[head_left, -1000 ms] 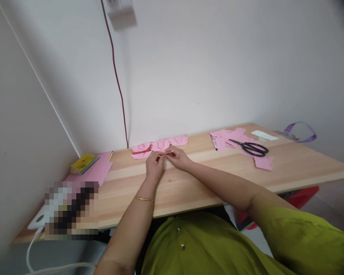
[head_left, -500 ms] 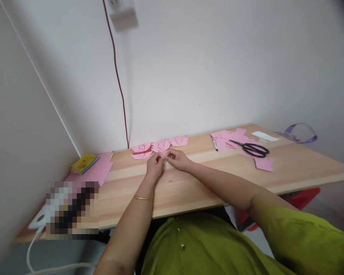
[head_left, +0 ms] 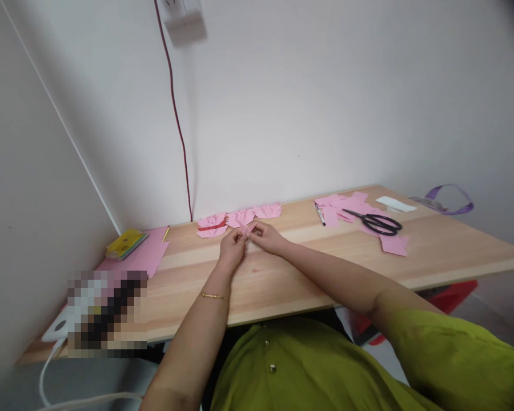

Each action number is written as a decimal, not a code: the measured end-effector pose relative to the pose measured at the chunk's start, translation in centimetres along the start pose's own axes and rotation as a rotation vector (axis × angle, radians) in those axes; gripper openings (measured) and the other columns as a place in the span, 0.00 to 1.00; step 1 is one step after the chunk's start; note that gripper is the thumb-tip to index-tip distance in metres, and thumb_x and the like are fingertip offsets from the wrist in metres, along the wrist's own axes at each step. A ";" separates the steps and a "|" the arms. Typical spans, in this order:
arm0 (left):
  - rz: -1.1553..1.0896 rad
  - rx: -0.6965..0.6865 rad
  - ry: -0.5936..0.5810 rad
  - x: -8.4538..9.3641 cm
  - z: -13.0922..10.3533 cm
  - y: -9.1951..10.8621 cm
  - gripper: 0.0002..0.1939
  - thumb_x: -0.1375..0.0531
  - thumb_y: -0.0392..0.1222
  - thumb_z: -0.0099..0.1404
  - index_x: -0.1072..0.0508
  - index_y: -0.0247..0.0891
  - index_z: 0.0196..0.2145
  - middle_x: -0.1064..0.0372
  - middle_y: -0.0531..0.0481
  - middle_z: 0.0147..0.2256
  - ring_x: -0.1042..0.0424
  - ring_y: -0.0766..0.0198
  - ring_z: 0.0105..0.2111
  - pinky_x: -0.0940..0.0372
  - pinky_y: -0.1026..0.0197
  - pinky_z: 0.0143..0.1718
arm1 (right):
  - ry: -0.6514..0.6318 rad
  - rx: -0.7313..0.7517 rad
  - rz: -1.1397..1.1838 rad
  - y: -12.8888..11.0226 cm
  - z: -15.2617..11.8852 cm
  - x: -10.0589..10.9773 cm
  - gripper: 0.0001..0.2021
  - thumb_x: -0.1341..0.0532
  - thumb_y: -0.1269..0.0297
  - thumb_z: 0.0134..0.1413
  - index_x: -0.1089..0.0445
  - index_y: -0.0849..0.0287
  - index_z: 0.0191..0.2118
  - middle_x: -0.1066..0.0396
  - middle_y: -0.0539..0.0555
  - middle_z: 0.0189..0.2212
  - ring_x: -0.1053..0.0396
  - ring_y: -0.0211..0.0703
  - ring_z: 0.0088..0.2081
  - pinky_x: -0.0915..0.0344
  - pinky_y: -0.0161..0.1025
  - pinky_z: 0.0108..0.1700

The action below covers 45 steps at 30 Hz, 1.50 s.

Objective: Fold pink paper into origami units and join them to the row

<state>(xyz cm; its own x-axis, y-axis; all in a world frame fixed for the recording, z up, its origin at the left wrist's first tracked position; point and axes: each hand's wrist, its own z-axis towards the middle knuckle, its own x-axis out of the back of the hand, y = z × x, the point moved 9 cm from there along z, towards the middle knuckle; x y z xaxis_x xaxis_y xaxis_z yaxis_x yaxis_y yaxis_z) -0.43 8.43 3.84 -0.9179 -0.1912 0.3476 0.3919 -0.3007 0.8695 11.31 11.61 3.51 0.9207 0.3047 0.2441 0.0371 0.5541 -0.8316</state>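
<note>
My left hand (head_left: 232, 247) and my right hand (head_left: 266, 238) meet over the middle of the table. Both are closed, fingertips pinching a small piece of pink paper (head_left: 245, 229) between them; the fingers hide most of it. Just beyond, along the wall, lie several crinkled pink paper pieces (head_left: 241, 218). The leftmost of these has a red strip (head_left: 212, 226) across it. A gold bracelet (head_left: 215, 296) circles my left wrist.
At the right, black-handled scissors (head_left: 379, 224) lie by pink paper scraps (head_left: 394, 245), a pen (head_left: 320, 215) and a white strip (head_left: 396, 204). At the left, a yellow pad (head_left: 125, 244) rests on pink sheets (head_left: 154, 258); a blurred-out patch covers the items nearer me.
The pink paper between my fingertips shows a little more and points upward now. Both hands stay in nearly the same place.
</note>
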 end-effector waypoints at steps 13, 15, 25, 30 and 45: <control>-0.023 0.054 -0.069 -0.9 0.0 -1.3 0.10 0.42 0.44 0.58 0.30 0.37 0.24 0.41 0.57 0.17 0.43 0.69 0.19 0.47 0.66 0.22 | -0.020 -0.018 0.090 -0.6 0.1 -0.1 0.12 0.38 0.56 0.48 0.33 0.60 0.33 0.32 0.50 0.28 0.34 0.37 0.29 0.36 0.35 0.33; -0.013 0.053 -0.067 -0.8 0.0 -1.3 0.10 0.42 0.44 0.58 0.31 0.37 0.22 0.41 0.57 0.17 0.43 0.69 0.19 0.48 0.66 0.22 | -0.024 -0.027 0.084 -0.4 0.0 -0.1 0.12 0.38 0.56 0.47 0.33 0.60 0.34 0.32 0.50 0.28 0.34 0.37 0.28 0.36 0.35 0.32; 0.011 0.044 -0.056 -0.6 0.3 -1.8 0.09 0.41 0.44 0.56 0.30 0.37 0.22 0.39 0.56 0.19 0.42 0.69 0.20 0.48 0.66 0.23 | 0.000 0.034 -0.022 -1.8 0.0 0.1 0.06 0.39 0.63 0.49 0.32 0.59 0.28 0.32 0.50 0.26 0.35 0.38 0.30 0.38 0.35 0.35; 0.013 0.056 -0.053 -0.6 0.3 -2.1 0.10 0.42 0.45 0.56 0.30 0.36 0.23 0.40 0.56 0.19 0.43 0.69 0.19 0.48 0.66 0.22 | 0.025 0.050 -0.074 -2.3 -0.1 0.3 0.05 0.39 0.65 0.47 0.33 0.59 0.26 0.34 0.50 0.25 0.36 0.38 0.30 0.39 0.35 0.33; 0.040 0.060 -0.062 -0.7 0.2 -1.8 0.09 0.43 0.43 0.57 0.30 0.36 0.24 0.41 0.57 0.18 0.44 0.70 0.19 0.48 0.66 0.23 | 0.003 0.080 -0.106 -2.6 -0.1 0.3 0.04 0.40 0.66 0.48 0.33 0.59 0.27 0.34 0.50 0.26 0.37 0.39 0.32 0.40 0.35 0.36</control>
<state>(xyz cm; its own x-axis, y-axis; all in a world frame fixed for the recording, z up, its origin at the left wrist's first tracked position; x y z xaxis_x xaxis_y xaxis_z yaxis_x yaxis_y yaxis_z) -0.50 9.27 2.15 -0.9042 -0.1430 0.4024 0.4260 -0.2367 0.8732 11.47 10.20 5.68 0.9142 0.2392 0.3272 0.1034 0.6429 -0.7589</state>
